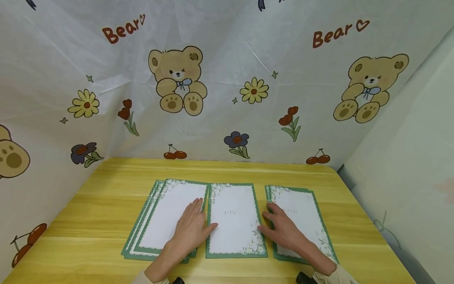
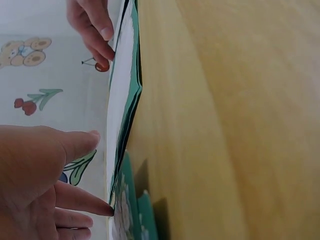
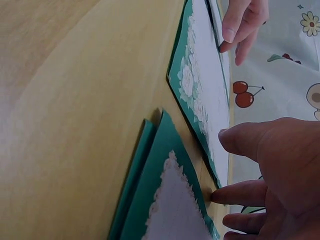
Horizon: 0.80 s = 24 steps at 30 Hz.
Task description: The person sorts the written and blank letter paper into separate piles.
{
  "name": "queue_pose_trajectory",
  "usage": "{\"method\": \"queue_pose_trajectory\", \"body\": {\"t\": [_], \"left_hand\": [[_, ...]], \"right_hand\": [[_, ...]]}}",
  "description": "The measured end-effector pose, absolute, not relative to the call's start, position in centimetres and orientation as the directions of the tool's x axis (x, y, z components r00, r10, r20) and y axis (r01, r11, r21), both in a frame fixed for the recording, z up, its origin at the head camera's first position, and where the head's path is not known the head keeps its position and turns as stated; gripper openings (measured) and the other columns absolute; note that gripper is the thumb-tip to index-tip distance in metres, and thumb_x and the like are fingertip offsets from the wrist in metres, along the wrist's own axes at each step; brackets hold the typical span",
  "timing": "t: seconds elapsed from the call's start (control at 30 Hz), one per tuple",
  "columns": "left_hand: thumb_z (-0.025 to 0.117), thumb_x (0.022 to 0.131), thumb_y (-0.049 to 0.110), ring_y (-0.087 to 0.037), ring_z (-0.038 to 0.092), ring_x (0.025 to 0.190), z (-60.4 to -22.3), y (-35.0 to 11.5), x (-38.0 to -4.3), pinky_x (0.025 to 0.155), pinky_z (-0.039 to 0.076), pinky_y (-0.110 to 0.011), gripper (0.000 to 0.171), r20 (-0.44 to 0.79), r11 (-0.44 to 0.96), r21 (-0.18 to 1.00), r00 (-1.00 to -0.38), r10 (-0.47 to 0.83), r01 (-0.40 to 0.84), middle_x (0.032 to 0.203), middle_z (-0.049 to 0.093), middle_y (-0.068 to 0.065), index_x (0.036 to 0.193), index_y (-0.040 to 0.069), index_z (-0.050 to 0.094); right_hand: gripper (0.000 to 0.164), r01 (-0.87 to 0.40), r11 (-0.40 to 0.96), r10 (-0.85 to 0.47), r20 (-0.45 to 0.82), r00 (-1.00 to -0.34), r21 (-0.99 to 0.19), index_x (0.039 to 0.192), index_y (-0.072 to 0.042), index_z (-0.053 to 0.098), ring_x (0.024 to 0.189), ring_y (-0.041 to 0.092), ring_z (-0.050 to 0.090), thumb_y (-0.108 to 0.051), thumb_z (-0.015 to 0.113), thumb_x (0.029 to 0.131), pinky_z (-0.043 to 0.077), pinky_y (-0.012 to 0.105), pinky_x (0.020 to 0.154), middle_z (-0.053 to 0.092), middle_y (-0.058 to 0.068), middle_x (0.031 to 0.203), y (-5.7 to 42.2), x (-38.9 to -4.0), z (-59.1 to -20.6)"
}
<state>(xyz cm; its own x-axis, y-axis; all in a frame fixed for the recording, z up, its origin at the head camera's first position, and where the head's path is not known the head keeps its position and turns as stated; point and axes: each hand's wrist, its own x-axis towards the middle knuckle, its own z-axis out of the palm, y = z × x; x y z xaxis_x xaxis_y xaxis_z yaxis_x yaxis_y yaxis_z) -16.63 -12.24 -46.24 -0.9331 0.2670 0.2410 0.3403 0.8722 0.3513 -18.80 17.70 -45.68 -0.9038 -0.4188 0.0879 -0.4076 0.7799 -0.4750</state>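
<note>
Three groups of green-bordered, flower-trimmed paper sheets lie on the table. The left stack (image 1: 166, 221) is fanned, its upper sheets blank. A middle sheet (image 1: 232, 232) bears faint handwriting, and the right stack (image 1: 301, 225) also has faint writing on top. My left hand (image 1: 191, 225) rests with extended fingers on the right edge of the left stack, its thumb reaching over the middle sheet's left edge. My right hand (image 1: 281, 228) has loosely spread fingers at the left edge of the right stack, its thumb at the middle sheet's right edge. Neither hand grasps anything.
The wood-grain table (image 1: 88, 236) extends around the papers. Behind it hangs a pale cloth (image 1: 220, 118) printed with bears and flowers, which also continues along the left side. On the right is a whitish covering (image 1: 408, 177) with a thin cord (image 1: 384, 227).
</note>
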Motion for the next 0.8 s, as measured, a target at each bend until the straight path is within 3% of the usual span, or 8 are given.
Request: {"method": "queue_pose_trajectory", "body": {"t": [0.13, 0.27, 0.37, 0.53, 0.8], "left_hand": [[0.075, 0.089, 0.033, -0.046, 0.037, 0.136, -46.37, -12.26, -16.70, 0.112, 0.029, -0.055, 0.050, 0.240, 0.876, 0.349, -0.936, 0.259, 0.332, 0.141, 0.045, -0.034, 0.055, 0.008, 0.048], [0.076, 0.089, 0.033, -0.046, 0.038, 0.136, -46.31, -12.13, -16.61, 0.112, 0.029, -0.055, 0.043, 0.261, 0.865, 0.351, -0.925, 0.276, 0.358, 0.140, 0.046, -0.034, 0.072, -0.006, 0.066], [0.075, 0.089, 0.032, -0.046, 0.038, 0.136, -46.26, -12.08, -16.52, 0.112, 0.029, -0.055, 0.043, 0.259, 0.859, 0.354, -0.921, 0.290, 0.370, 0.139, 0.046, -0.034, 0.079, -0.009, 0.069], [0.074, 0.090, 0.032, -0.046, 0.037, 0.136, -46.26, -12.11, -16.40, 0.112, 0.029, -0.055, 0.042, 0.222, 0.862, 0.362, -0.931, 0.291, 0.355, 0.140, 0.046, -0.035, 0.065, 0.002, 0.062], [0.075, 0.089, 0.032, -0.046, 0.040, 0.135, -46.29, -11.88, -16.34, 0.112, 0.030, -0.053, 0.042, 0.226, 0.838, 0.401, -0.927, 0.299, 0.369, 0.138, 0.047, -0.035, 0.075, -0.007, 0.068]], "right_hand": [[0.055, -0.410, 0.785, -0.417, 0.093, -0.904, -0.465, 0.128, 0.010, 0.061, 0.140, 0.044, 0.032, -0.030, 0.073, 0.092, 0.038, 0.056, 0.105, 0.040, 0.028, 0.147, 17.59, -18.70, -45.76], [0.055, -0.411, 0.784, -0.417, 0.096, -0.904, -0.465, 0.127, 0.010, 0.061, 0.139, 0.044, 0.032, -0.029, 0.074, 0.090, 0.038, 0.056, 0.105, 0.041, 0.027, 0.147, 17.46, -18.57, -45.76], [0.055, -0.413, 0.784, -0.419, 0.095, -0.903, -0.464, 0.127, 0.010, 0.061, 0.139, 0.044, 0.033, -0.029, 0.074, 0.091, 0.038, 0.056, 0.105, 0.041, 0.027, 0.146, 17.37, -18.54, -45.88], [0.057, -0.437, 0.766, -0.447, 0.098, -0.889, -0.470, 0.130, 0.011, 0.059, 0.138, 0.045, 0.033, -0.031, 0.071, 0.093, 0.039, 0.057, 0.104, 0.039, 0.028, 0.147, 17.26, -18.49, -46.20], [0.061, -0.450, 0.755, -0.458, 0.107, -0.882, -0.476, 0.133, 0.014, 0.054, 0.138, 0.045, 0.034, -0.028, 0.072, 0.093, 0.038, 0.056, 0.104, 0.038, 0.028, 0.148, 16.89, -18.32, -46.39]]}}
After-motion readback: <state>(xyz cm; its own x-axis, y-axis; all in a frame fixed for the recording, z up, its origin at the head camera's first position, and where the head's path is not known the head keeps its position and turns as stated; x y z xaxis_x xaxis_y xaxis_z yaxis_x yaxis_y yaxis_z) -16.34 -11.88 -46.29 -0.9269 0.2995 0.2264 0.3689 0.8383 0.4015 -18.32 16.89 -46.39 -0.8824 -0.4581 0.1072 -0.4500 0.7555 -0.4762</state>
